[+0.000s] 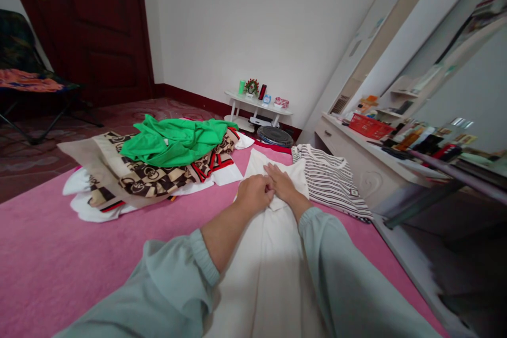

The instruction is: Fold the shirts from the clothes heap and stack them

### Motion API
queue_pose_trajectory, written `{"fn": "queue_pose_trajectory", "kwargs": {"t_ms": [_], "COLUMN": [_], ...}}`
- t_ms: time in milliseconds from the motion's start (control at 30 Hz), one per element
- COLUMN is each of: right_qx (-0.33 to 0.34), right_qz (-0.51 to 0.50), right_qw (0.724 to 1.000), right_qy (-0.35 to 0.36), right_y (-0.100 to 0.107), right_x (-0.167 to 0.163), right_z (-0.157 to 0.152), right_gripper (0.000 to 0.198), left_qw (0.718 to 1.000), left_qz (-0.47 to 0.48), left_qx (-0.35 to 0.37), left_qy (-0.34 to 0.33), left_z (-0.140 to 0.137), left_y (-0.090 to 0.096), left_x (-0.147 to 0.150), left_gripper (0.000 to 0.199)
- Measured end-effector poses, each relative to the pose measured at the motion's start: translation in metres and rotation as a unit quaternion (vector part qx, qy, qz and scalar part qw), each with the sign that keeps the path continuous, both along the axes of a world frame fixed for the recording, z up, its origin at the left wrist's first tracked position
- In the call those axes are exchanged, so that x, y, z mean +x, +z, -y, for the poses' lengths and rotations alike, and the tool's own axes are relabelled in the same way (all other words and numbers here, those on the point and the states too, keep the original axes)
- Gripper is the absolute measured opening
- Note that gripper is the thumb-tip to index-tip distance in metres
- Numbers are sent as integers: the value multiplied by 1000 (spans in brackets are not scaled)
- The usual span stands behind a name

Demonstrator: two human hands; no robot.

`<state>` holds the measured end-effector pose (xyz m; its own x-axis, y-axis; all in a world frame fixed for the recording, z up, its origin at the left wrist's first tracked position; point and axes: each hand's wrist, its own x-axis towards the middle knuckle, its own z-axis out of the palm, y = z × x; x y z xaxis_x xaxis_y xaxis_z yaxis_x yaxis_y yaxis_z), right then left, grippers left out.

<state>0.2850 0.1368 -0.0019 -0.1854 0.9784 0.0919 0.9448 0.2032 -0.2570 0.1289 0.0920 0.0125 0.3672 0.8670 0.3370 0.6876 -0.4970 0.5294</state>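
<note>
Both forearms, in pale green sleeves, reach straight ahead, and the hands meet over the off-white garment (273, 269). The left hand (254, 193) is curled, knuckles up; the right hand (282, 182) lies against it, back up, fingers slanting forward and left. Whether either pinches the fabric, I cannot tell. The garment lies on the pink cover (166, 232), running from beneath the hands back between the forearms, with a long crease lengthwise and its far end spread into pointed corners. Just right of the right hand is a striped shirt (328, 177); left of the left hand, a bright green garment (178, 140).
</note>
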Motion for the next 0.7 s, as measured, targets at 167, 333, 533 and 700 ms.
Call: {"fn": "queue_pose_trajectory", "kwargs": {"t_ms": [167, 333, 533, 700], "right_qx": [78, 61, 46, -2], "right_qz": [10, 109, 164, 194], "right_qw": [995, 987, 977, 970], "right_qy": [-57, -99, -131, -149], "right_y": [5, 3, 20, 24], "right_x": [5, 9, 36, 76], "right_z": [15, 35, 24, 16], "right_gripper": [47, 55, 65, 66], "left_qw": [1000, 1000, 1000, 999], "left_qz": [5, 0, 12, 19], "left_qx": [-28, -17, -20, -21], "left_qy": [12, 22, 13, 15], "left_z": [0, 0, -1, -3], "left_y": [1, 0, -2, -3], "left_x": [0, 1, 0, 0], "left_gripper": [15, 16, 15, 15]}}
